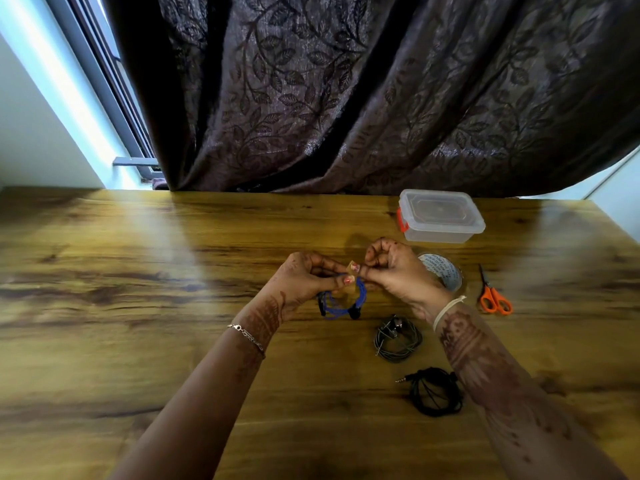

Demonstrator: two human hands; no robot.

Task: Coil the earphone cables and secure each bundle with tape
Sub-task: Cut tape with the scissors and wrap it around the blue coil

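Note:
A blue earphone cable point(341, 304), coiled into a loop, hangs just above the wooden table. My left hand point(304, 278) pinches the top of the coil. My right hand point(394, 271) pinches a small piece of clear tape point(354, 266) at the same spot on the coil. A grey coiled earphone cable point(397, 338) lies on the table to the right, below my right wrist. A black coiled earphone cable point(434, 391) lies nearer to me, its jack plug pointing left. The tape roll point(446, 271) sits behind my right hand, partly hidden by it.
Orange-handled scissors point(493, 295) lie right of the tape roll. A clear lidded plastic box point(440, 216) with a red clasp stands at the back right. A dark patterned curtain point(346, 91) hangs behind the wooden table point(138, 289).

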